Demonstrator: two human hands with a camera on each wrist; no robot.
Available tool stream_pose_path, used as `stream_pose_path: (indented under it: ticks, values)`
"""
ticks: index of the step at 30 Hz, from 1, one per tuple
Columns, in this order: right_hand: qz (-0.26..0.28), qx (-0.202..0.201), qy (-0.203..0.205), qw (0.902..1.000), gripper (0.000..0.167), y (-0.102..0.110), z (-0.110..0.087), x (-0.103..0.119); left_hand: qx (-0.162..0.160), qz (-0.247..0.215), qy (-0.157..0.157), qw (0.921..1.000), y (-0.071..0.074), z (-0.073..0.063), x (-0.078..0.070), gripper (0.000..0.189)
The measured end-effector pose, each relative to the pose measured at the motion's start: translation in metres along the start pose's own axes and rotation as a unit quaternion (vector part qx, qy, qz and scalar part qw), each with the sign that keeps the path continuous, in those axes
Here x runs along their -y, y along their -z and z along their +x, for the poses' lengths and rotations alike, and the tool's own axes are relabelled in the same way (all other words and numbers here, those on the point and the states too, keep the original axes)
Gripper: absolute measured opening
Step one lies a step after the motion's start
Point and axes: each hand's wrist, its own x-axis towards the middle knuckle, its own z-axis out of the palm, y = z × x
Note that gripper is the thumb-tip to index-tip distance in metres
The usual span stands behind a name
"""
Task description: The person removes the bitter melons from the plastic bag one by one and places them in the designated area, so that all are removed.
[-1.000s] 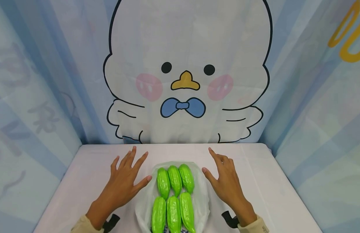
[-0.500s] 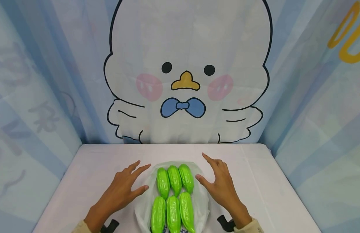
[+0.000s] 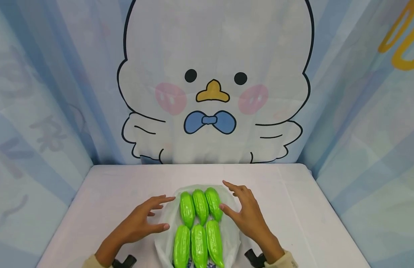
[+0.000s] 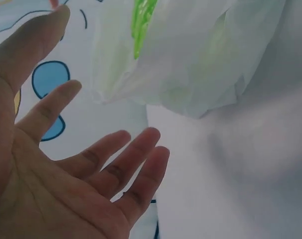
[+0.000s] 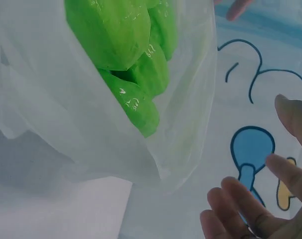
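White table [image 3: 300,212], bird-printed curtain [image 3: 213,44] behind, left hand [image 3: 142,220] and right hand [image 3: 245,213] empty, loosely spread near green vegetables [image 3: 199,243]

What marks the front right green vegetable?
On the white table, a whitish plastic bag bears two rows of three green vegetables. Take the nearer row's rightmost one: it narrows to a slim tip bending right, while its row neighbours run broad to the picture's edge.

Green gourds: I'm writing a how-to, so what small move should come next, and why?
Perhaps lower the right hand toward the far row's right gourd: its thumb overlaps that gourd's edge in the head view. It and the left hand are open and apart from the bag in the wrist views, so neither holds anything.
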Motion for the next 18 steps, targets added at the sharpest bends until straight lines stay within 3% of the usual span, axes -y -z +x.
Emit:
stream_pose_path:
  ticks: [7, 18]
  values:
    - [0.018, 0.023, -0.017, 0.9994, 0.071, -0.006, 0.000, 0.002, 0.042, -0.062, 0.001, 0.9972, 0.000, 0.004, 0.012, 0.070]
    - [0.041, 0.064, -0.012, 0.9971, 0.063, -0.018, 0.003, 0.001, 0.059, -0.082, 0.000, 0.9949, -0.006, 0.007, 0.019, 0.067]
